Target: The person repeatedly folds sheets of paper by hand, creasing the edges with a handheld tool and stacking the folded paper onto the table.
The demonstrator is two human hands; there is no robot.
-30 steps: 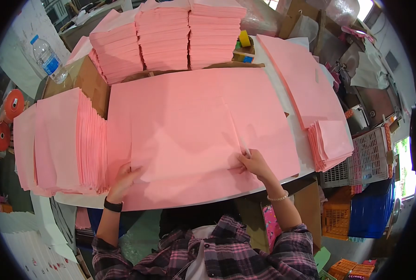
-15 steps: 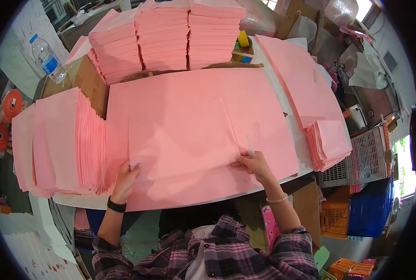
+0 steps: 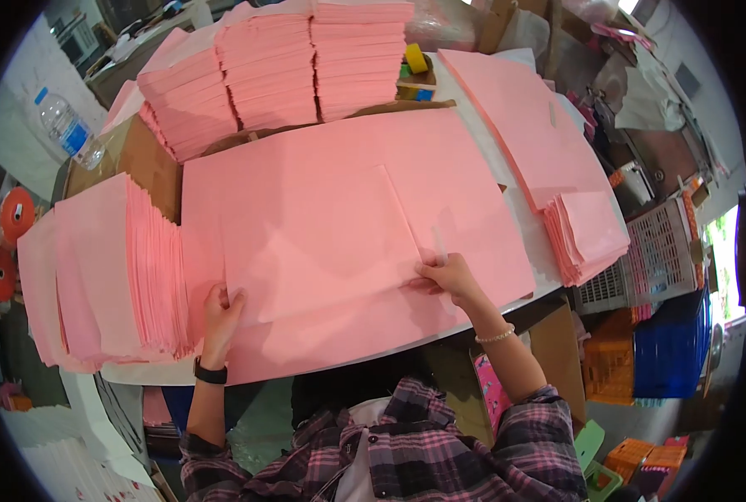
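Observation:
In front of me a folded pink paper sheet [image 3: 314, 243] lies over a larger pink sheet [image 3: 465, 184] on the table. My left hand [image 3: 222, 314], wearing a dark wristband, pinches the folded sheet at its near left corner. At the near right corner my right hand [image 3: 448, 280], with a beaded bracelet, grips the same sheet between thumb and fingers. A small translucent whitish strip [image 3: 440, 240] sticks up beside the right fingers. The near edge of the sheet runs between both hands, slightly raised over the paper below.
Tall stacks of pink paper [image 3: 268, 71] stand at the back, beside a cardboard box [image 3: 143, 159] with a water bottle [image 3: 71, 130]. Another pink pile [image 3: 97, 268] is on the left. Folded pink pieces [image 3: 586, 234] lie on the right, near a grey crate [image 3: 661, 251].
The view has tilted and shifted slightly, so the table's contents sit further left. Both hands stay at the near corners of the folded sheet, the left one turned a little more upright.

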